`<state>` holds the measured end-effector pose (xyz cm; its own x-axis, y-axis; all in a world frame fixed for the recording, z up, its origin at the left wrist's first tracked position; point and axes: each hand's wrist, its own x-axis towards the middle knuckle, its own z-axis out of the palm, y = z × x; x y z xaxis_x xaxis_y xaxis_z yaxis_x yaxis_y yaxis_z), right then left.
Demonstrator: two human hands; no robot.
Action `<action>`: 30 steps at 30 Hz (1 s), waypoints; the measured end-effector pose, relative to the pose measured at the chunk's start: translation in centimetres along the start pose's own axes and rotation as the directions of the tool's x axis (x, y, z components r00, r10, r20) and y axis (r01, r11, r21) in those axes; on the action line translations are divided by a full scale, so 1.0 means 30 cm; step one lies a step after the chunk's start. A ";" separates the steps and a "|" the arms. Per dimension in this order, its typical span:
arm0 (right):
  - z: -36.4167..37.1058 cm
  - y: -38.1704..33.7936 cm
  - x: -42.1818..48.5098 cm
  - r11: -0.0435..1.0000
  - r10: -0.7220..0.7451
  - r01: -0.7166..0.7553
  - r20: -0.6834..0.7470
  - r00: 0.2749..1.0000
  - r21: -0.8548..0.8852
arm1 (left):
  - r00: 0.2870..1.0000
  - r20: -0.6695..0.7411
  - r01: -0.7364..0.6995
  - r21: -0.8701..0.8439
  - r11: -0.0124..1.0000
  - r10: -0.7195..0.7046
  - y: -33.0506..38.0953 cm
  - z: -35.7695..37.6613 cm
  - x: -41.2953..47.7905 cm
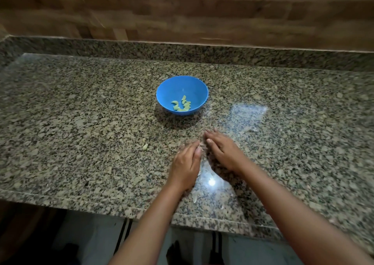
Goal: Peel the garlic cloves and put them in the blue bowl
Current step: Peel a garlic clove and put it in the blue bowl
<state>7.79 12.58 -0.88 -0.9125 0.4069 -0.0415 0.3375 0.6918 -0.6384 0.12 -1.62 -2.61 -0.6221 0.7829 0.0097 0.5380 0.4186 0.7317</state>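
Speckled granite counter [81,106] fills my view, with a raised granite lip at the back and a wood-patterned wall [182,15] above it.

Peeled cloves [182,105]: I count a small cluster of pale yellow-green, curved pieces lying together at the bottom of the blue bowl [174,86]. They look smooth and bare of skin. I cannot give an exact count because they overlap.

Loose clove [145,147]: one pale piece lies on the counter, nearer to me than the bowl and to its left, just left of the left hand and apart from it. I cannot tell whether its skin is on or off.

Blue bowl: round, plain plastic-looking, upright near the middle of the counter, holding only the cloves.

Left hand [187,163]: palm down over the counter, fingers straight and close together, tips blurred. I see nothing held in it.

Right hand [221,150]: also palm down, fingers extended toward the bowl, blurred at the tips. Its fingertips sit just beside those of the left hand. Nothing held that I can make out.

Thin whitish scraps of skin [195,199] lie on the counter near the front edge, between the forearms.
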 end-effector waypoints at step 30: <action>0.038 -0.057 -0.085 0.988 -0.020 0.041 0.136 0.990 -0.147 | 0.916 -0.282 0.110 -0.508 0.854 -0.286 0.032 -0.022 -0.090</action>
<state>9.28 9.70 -0.56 -0.9422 0.3075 -0.1329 0.3304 0.7878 -0.5199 1.93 -3.64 -1.49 -0.8843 0.4668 -0.0081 0.1020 0.2102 0.9723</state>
